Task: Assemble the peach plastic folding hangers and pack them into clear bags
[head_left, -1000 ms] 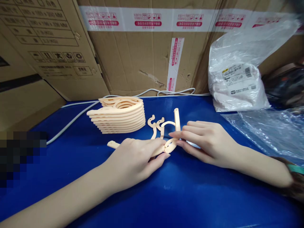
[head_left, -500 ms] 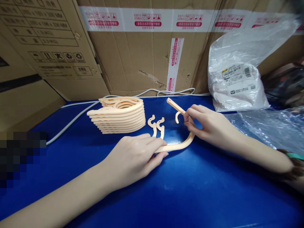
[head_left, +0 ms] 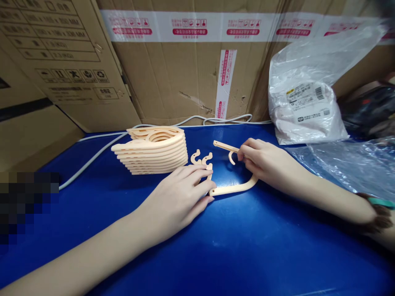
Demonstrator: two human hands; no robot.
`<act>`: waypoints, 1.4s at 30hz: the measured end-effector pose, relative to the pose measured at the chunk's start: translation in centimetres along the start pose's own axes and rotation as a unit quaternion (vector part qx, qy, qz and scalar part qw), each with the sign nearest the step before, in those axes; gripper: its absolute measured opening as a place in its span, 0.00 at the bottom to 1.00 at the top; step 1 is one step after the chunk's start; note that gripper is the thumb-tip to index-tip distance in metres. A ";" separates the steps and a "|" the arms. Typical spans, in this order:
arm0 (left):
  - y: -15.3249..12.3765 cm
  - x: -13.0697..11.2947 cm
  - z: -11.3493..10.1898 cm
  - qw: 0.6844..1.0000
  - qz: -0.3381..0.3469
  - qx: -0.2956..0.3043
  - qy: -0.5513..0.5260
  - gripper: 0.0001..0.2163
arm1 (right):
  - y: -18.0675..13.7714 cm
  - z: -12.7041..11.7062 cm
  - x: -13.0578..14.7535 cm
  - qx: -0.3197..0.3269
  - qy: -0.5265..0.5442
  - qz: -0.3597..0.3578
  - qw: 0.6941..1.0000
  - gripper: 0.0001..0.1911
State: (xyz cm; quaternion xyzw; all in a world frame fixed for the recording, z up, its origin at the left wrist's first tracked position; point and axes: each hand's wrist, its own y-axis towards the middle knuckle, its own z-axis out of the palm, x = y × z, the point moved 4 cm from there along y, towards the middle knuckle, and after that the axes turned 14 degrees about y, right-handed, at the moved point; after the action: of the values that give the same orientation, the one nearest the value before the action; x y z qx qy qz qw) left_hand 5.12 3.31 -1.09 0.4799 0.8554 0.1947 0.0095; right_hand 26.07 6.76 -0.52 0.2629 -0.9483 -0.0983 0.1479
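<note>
My right hand (head_left: 264, 163) is closed on a peach plastic hanger (head_left: 234, 188), gripping its bend near the small hook while one arm lies on the blue table (head_left: 234, 255) and the other points up and left. My left hand (head_left: 178, 198) rests palm down, fingers fairly straight, with the fingertips against the hanger's near end and over the stems of two loose peach hooks (head_left: 202, 158). A stack of folded peach hangers (head_left: 152, 150) stands just left of the hooks.
Large cardboard boxes (head_left: 185, 70) wall the back and left. A white cable (head_left: 98, 152) runs along the table's rear edge. A white plastic bag (head_left: 304, 107) with labels and clear plastic sheeting (head_left: 352, 168) lie at the right.
The hanger has been swung open from a folded bundle; my right hand carried its far arm out to the right, then lowered it. My left hand stayed near the hanger's other end.
</note>
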 end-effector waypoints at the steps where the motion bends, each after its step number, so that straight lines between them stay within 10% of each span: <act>1: 0.0 0.0 0.0 1.000 0.000 -0.001 0.000 0.09 | 0.0 0.0 0.0 -0.001 -0.001 0.000 1.000 0.08; 19: -0.1 -0.2 -1.9 0.996 -0.017 -0.089 0.022 0.06 | 0.2 0.3 -0.7 -0.026 -0.034 -0.004 0.999 0.06; 30: -0.1 0.3 -1.0 0.997 -0.045 -0.001 0.062 0.15 | -1.3 -0.4 4.8 0.074 0.019 -0.256 0.964 0.18; 42: -0.3 -0.3 -1.2 0.995 -0.024 -0.015 0.099 0.15 | -1.8 0.8 5.2 0.014 -0.019 -0.246 0.969 0.18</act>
State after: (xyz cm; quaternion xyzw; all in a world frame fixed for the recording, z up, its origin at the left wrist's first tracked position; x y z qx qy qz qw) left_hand 4.85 2.55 -0.15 0.4372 0.8605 0.2539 -0.0628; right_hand 22.37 2.55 -0.59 0.4884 -0.8583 -0.1238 0.0974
